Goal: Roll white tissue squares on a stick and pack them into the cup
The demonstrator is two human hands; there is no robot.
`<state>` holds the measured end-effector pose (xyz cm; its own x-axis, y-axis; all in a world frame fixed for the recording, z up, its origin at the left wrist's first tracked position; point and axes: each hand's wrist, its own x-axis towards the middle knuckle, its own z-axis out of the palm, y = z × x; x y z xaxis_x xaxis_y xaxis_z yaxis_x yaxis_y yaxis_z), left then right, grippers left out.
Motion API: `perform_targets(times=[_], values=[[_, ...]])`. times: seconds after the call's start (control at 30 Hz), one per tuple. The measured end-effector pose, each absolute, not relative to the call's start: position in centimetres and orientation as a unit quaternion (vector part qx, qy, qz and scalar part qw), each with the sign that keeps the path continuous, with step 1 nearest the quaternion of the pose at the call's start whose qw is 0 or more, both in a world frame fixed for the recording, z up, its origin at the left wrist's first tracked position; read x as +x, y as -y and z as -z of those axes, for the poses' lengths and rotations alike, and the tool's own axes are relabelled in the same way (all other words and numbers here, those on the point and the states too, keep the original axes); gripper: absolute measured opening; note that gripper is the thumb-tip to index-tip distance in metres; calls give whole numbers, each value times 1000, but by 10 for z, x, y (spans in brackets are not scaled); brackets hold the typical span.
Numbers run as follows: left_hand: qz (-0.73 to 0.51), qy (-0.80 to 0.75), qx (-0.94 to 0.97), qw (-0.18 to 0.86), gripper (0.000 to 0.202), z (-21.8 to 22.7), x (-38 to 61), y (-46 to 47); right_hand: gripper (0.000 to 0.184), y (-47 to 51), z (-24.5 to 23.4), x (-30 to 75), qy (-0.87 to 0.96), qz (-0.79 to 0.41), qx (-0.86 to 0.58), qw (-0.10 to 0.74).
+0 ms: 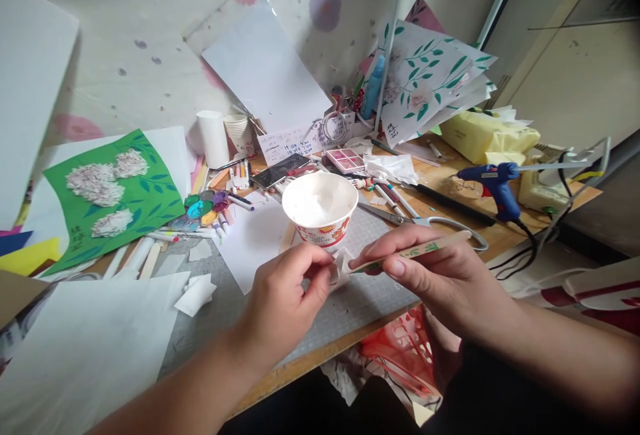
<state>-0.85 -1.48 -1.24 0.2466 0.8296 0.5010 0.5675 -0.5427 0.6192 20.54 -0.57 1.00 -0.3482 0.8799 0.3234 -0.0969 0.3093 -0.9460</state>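
My left hand [295,288] is closed, thumb and forefinger pinching a small piece of white tissue-like paper [342,265]. In my right hand [445,275] lies a slim tan stick with green print [425,247], gripped between thumb and fingers. The stick's left end touches or nearly touches the paper. Just beyond both hands stands a white paper bowl [320,211] with a red and yellow pattern, a pale layer visible inside it. Under the hands is a grey cutting mat [370,308]. Folded white paper pieces [196,295] rest on the mat to the left.
A blue glue gun [495,185] with a cord stands at the right, near scissors [445,223]. Paint pots [200,208], pens and a phone [281,171] crowd the back. A green flower picture [145,188] leans at the left; paper cups [213,138] stand behind.
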Motion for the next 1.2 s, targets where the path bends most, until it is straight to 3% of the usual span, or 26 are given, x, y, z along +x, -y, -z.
perform_targets(times=[0.17, 0.47, 0.6, 0.83, 0.97, 1.2], values=[[-413, -440, 796, 45, 15, 14, -11, 14, 15, -5, -12, 200, 653, -485, -338, 473], [-423, -394, 814, 58, 27, 6, -10, 12, 25, -6, -12, 195, 643, -544, -329, 428], [-439, -415, 779, 169, 26, 2, -7, 12, 22, -4, -8, 197, 630, -562, -322, 428], [-453, -430, 576, 527, 4, 5, -6, 16, 17, -3, -7, 198, 615, -573, -298, 453], [-446, -384, 477, 652, 19, 7, -5, 14, 18, -4, -7, 199, 575, -629, -267, 449], [-414, -367, 423, 718, 50, 2, -6, 13, 21, -4, -4, 206, 535, -678, -290, 412]])
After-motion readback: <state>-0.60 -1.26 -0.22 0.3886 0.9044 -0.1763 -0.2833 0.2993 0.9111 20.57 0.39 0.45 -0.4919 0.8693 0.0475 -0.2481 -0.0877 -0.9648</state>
